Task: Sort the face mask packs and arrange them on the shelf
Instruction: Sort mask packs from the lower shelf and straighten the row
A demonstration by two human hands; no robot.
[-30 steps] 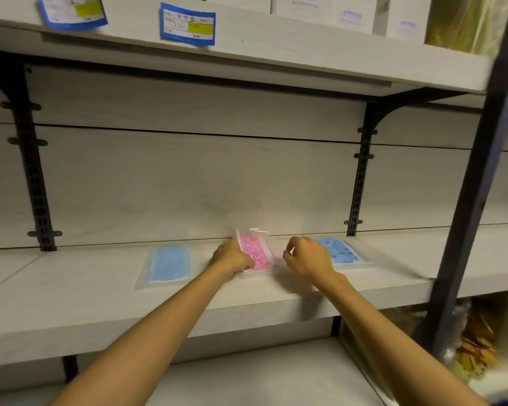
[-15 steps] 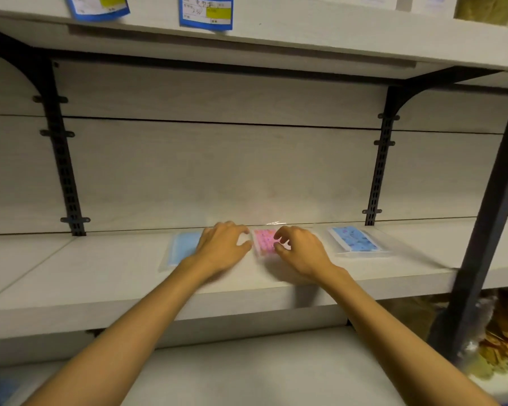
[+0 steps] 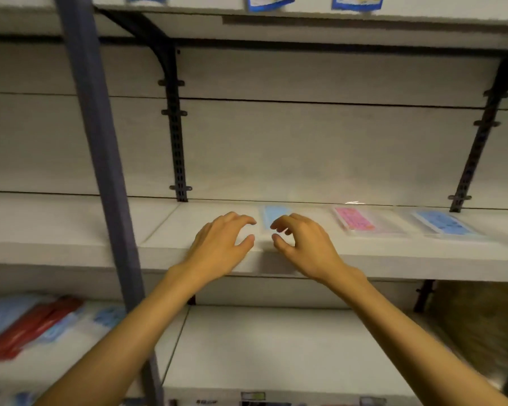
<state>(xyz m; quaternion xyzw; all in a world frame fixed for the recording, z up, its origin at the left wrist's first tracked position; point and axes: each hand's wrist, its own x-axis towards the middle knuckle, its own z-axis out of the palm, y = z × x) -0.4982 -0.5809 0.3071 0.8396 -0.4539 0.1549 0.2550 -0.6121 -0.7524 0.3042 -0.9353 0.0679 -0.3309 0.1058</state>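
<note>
Three mask packs lie in a row at the back of the middle shelf (image 3: pixel 393 259). A plain light blue pack (image 3: pixel 272 216) is mostly hidden behind my hands. To its right lie a pink patterned pack (image 3: pixel 357 219) and a blue patterned pack (image 3: pixel 442 222). My left hand (image 3: pixel 220 244) and my right hand (image 3: pixel 302 244) hover over the shelf's front edge, just in front of the light blue pack. Their fingers are loosely curled and hold nothing.
A grey upright post (image 3: pixel 100 159) stands left of my hands. On the lower shelf at the left lies a heap of blue and red mask packs (image 3: pixel 27 323). Black brackets (image 3: pixel 176 136) hold the shelves. Blue price tags (image 3: pixel 269 0) hang from the top shelf.
My hands have let go of the pink pack, which now lies flat on the shelf. They have drawn back and left, in front of the light blue pack. My view has swung left.
</note>
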